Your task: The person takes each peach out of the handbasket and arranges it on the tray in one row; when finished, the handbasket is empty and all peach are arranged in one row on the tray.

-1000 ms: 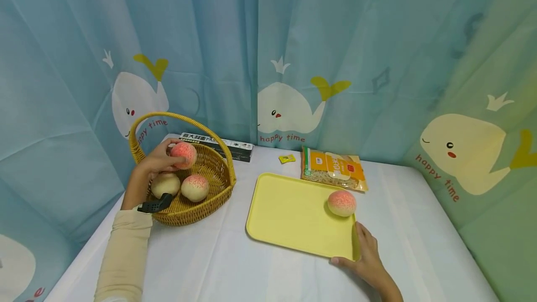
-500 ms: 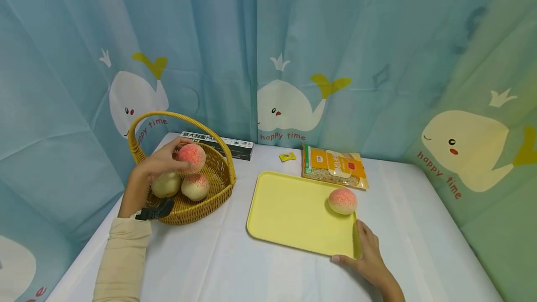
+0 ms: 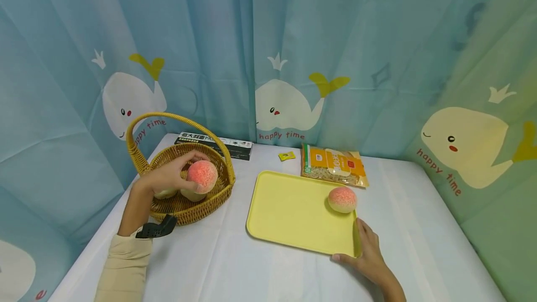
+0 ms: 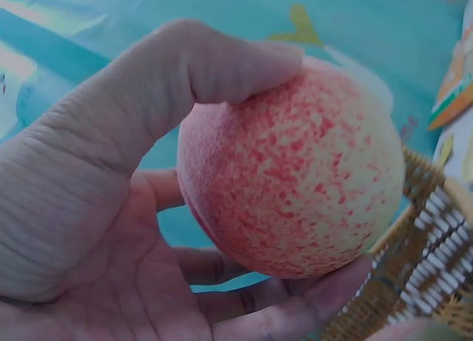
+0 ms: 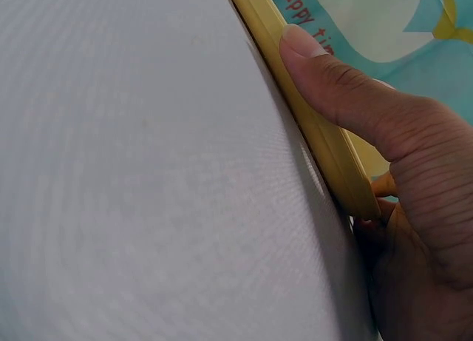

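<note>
The left hand [image 3: 168, 178] grips a round pink-speckled peach [image 3: 202, 176] above the woven yellow wicker basket [image 3: 184, 206]; the right hand [image 3: 369, 255] pinches the flat yellow plastic tray's [image 3: 289, 213] near right corner.

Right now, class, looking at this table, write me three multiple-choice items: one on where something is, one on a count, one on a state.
1. Where is the peach that the left hand grips?
A. on the tray
B. above the wicker basket
C. on the noodle packet

2. How many peaches lie on the yellow tray?
A. none
B. one
C. three

3. What is the right hand doing?
A. holding the tray's near corner
B. resting flat on the cloth
C. lifting a peach

Answers:
1 B: the head view shows the held peach over the basket, thumb and fingers curled round it.
2 B: a single peach sits by the tray's right edge.
3 A: the right wrist view shows the thumb lying along the tray's rim.
</note>
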A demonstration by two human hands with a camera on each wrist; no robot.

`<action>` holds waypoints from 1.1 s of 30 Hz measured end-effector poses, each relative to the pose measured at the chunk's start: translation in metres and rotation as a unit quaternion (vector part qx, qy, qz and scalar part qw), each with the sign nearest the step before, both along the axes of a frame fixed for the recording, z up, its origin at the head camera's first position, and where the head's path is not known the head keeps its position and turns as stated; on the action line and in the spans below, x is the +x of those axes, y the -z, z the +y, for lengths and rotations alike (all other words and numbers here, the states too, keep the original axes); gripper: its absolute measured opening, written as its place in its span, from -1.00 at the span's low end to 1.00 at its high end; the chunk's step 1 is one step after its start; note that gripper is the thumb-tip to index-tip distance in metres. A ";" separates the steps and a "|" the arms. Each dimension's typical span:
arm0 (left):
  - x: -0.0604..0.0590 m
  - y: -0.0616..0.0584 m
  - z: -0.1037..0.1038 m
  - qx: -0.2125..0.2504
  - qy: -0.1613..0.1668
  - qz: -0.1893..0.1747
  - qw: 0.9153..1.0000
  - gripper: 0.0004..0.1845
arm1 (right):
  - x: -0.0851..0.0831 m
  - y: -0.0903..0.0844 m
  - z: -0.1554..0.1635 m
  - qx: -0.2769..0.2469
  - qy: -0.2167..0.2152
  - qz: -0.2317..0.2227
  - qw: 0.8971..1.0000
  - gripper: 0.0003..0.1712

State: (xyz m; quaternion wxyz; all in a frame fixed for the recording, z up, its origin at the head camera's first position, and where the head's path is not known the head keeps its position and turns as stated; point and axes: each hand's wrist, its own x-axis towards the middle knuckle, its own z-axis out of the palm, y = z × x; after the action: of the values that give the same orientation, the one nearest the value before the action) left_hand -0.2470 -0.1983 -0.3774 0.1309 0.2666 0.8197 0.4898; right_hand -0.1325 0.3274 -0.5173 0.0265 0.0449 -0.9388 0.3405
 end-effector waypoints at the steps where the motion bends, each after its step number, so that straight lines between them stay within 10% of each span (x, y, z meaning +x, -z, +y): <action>1: 0.003 -0.001 0.002 0.006 0.011 -0.009 1.000 -0.30 | 0.000 0.000 0.000 0.000 0.000 0.001 1.000 0.41; 18: 0.039 0.000 0.059 -0.040 0.114 0.023 0.992 -0.31 | -0.002 -0.001 0.000 -0.014 0.003 -0.014 1.000 0.42; 33: 0.029 0.041 0.123 -0.021 0.172 -0.046 0.984 -0.33 | 0.000 0.000 -0.001 -0.005 0.003 0.005 1.000 0.43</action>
State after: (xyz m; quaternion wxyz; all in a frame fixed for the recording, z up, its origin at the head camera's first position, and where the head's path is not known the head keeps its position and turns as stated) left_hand -0.2178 -0.0755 -0.4180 0.2562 0.3777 0.7650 0.4544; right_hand -0.1327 0.3266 -0.5173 0.0330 0.0436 -0.9369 0.3453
